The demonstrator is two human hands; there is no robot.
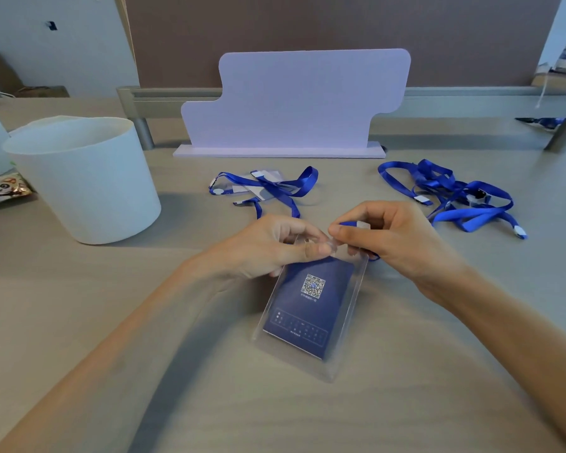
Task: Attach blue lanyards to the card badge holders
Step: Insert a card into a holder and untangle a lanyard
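Note:
A clear plastic badge holder (311, 322) with a dark blue card inside lies tilted over the table's middle. My left hand (268, 246) pinches its top edge between thumb and fingers. My right hand (396, 243) grips the white clip end of a blue lanyard (356, 225) right at the holder's top. Behind my hands lies a blue lanyard with clear holders (268, 188). A tangle of loose blue lanyards (455, 197) rests at the right.
A large white bucket (85, 178) stands at the left, with a panda-print packet (0, 191) beside it. A pale lilac stand-up board (294, 103) rises behind the work area, in front of a brown partition (307, 24).

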